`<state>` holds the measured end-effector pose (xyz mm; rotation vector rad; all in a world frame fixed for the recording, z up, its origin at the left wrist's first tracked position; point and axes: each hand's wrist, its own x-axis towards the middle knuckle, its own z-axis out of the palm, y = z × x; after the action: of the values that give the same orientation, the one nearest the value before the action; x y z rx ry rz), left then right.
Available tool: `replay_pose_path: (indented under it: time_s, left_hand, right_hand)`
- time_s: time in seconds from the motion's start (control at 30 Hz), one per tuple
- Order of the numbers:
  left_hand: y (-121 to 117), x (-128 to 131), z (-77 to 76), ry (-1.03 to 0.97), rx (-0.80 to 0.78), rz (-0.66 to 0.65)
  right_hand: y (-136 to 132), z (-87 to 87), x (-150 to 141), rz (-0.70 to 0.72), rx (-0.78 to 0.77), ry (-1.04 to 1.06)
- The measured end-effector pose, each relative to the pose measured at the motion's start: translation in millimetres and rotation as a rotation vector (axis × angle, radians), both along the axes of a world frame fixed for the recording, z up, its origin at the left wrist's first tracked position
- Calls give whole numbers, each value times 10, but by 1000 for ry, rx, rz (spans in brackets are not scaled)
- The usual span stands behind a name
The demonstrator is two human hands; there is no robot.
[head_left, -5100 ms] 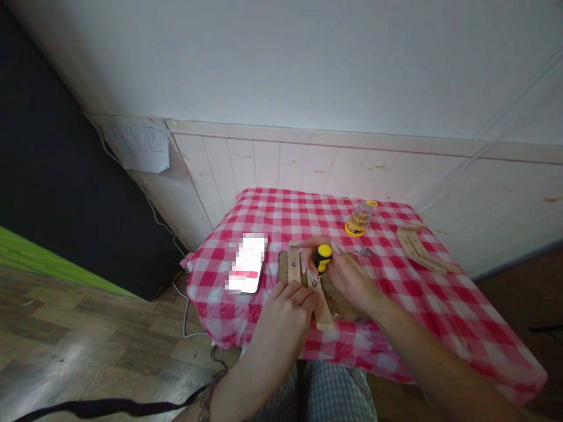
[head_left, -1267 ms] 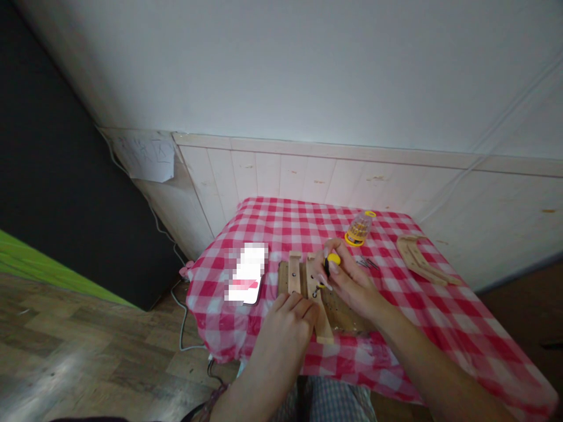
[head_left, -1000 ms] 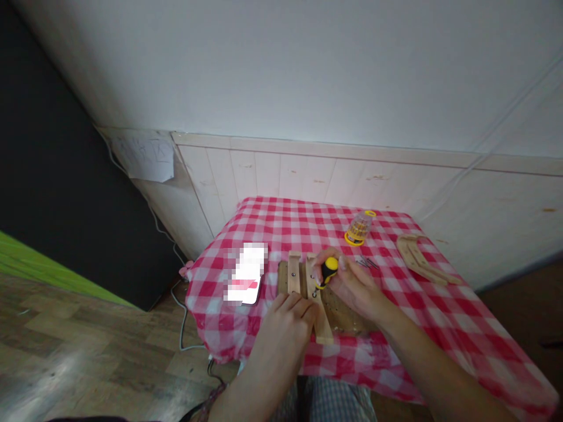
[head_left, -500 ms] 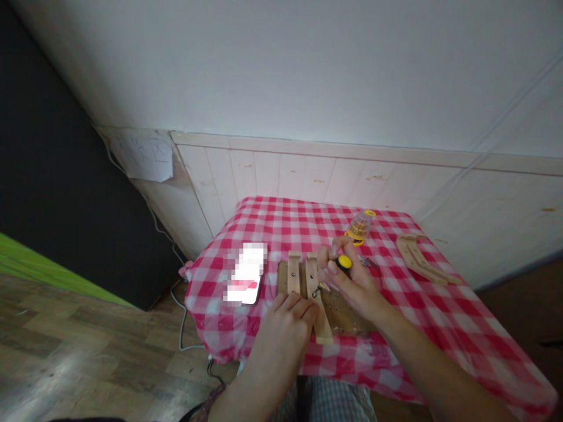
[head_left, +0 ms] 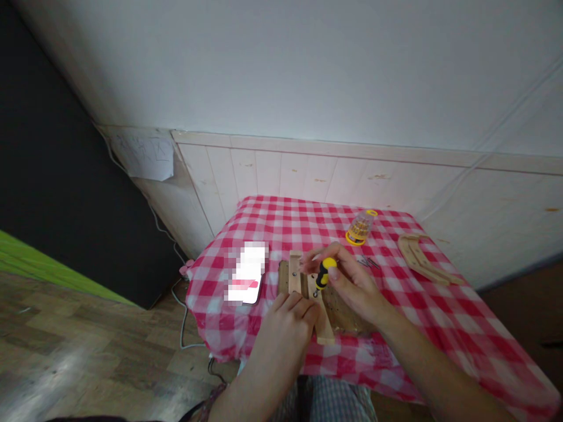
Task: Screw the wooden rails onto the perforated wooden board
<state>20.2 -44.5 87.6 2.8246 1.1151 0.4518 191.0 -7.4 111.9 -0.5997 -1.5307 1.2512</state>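
Observation:
My right hand holds a short yellow-and-black screwdriver between thumb and fingers, some of the fingers raised. Its tip points down at a dark screw or hole in the right-hand pale wooden strip. My left hand is closed over the lower part of the strips, pressing them down; its fingertips are partly hidden. Beside it, a second pale wooden strip has a dark screw or hole in it. Both strips lie across a brown wooden board with small holes.
A phone, partly blurred out, lies on the left of the checked tablecloth. Behind my right hand are a clear, yellow-ended bit case and several small metal pieces. Curved wooden pieces lie at the right.
The screwdriver's handle has swung left and stands more upright. My right hand's fingers have loosened and spread around it. My left hand stays in place.

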Motion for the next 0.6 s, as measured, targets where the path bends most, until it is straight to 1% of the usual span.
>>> replay_pose_path:
  time_s: [0.07, 0.13, 0.23, 0.37, 0.43, 0.53, 0.6]
  left_hand:
    - [-2, 1, -2, -10, -3, 9]
    - [-2, 6, 1, -25, -11, 18]
    - [-1, 13, 16, -35, -18, 30]
    - [1, 17, 39, -29, -35, 26]
    - [1, 17, 37, -27, -33, 30]
    - [1, 19, 19, -25, -8, 18]
    - [2, 20, 11, -24, 1, 15]
  right_hand:
    - [-4, 22, -20, 24, -45, 52]
    - [0, 23, -46, 2, -67, 65]
    - [10, 7, -83, -34, -56, 88]
    - [-13, 5, -93, 8, -99, 118]
    - [-31, 1, -72, 14, -80, 65]
    - [-41, -8, -41, 26, -8, -20]
    - [-35, -4, -40, 22, 25, -34]
